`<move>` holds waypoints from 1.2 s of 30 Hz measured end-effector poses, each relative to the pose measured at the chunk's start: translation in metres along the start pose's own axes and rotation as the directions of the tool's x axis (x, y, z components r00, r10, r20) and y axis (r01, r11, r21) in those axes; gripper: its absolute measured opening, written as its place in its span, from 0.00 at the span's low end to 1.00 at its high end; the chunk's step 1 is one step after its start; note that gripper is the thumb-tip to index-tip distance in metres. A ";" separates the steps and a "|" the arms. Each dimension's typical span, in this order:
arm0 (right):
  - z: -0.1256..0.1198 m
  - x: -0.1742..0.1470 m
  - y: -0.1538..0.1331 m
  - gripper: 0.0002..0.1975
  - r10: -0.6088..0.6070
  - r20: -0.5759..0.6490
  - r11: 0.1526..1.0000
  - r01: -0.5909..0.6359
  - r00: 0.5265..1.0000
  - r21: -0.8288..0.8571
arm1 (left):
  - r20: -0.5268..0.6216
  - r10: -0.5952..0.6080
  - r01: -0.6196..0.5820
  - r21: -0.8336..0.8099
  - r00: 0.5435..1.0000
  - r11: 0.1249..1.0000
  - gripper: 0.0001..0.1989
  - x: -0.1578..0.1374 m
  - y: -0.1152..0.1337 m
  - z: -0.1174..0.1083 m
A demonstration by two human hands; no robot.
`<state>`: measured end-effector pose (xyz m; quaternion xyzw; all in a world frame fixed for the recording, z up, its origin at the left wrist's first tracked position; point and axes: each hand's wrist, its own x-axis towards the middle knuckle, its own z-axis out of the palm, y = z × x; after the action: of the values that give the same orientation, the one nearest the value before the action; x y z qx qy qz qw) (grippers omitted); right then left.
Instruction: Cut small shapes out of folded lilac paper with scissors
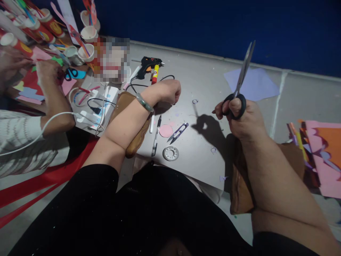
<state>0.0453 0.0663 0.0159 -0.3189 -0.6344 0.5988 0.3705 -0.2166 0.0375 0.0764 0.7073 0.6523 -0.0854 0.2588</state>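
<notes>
My right hand [246, 119] is raised over the table's right side, gripping scissors [243, 76] by their black handles. The blades point up and look nearly closed. Behind them lies a sheet of lilac paper [262, 83]. My left hand [169, 91], with a bangle at the wrist, has its fingers curled in; whatever they hold, if anything, is hidden. Nearest that hand are a glue stick [155, 74] and a black glue gun [149, 64]. Between my arms lie thread snips [179, 132], a pink paper circle [166, 131], a pen [156, 137] and a white ring-shaped spool [171, 153].
At left, another person's hands [49, 71] work among coloured papers and paper cups [86, 52]. A power strip [102, 106] with cables stands beside my left arm. Pink and orange paper craft [323, 156] sits at far right. Small lilac scraps [223, 177] dot the table [191, 156].
</notes>
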 end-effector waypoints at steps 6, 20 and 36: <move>0.000 -0.001 -0.002 0.30 0.036 -0.005 0.999 -0.036 0.999 -0.012 | -0.003 0.034 -0.034 -0.076 0.999 0.997 0.15 0.004 -0.004 0.005; 0.000 -0.001 -0.001 0.29 0.015 0.016 1.000 -0.015 1.000 0.011 | -0.046 0.240 -0.243 -0.088 0.970 0.966 0.16 0.012 -0.009 0.015; 0.003 -0.001 -0.005 0.30 0.029 0.008 1.000 -0.029 1.000 0.002 | -0.135 0.133 -0.128 0.039 0.982 0.991 0.18 0.014 -0.001 0.025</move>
<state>0.0431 0.0638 0.0208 -0.3254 -0.6305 0.6061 0.3595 -0.2102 0.0383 0.0487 0.7566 0.6194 -0.0294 0.2076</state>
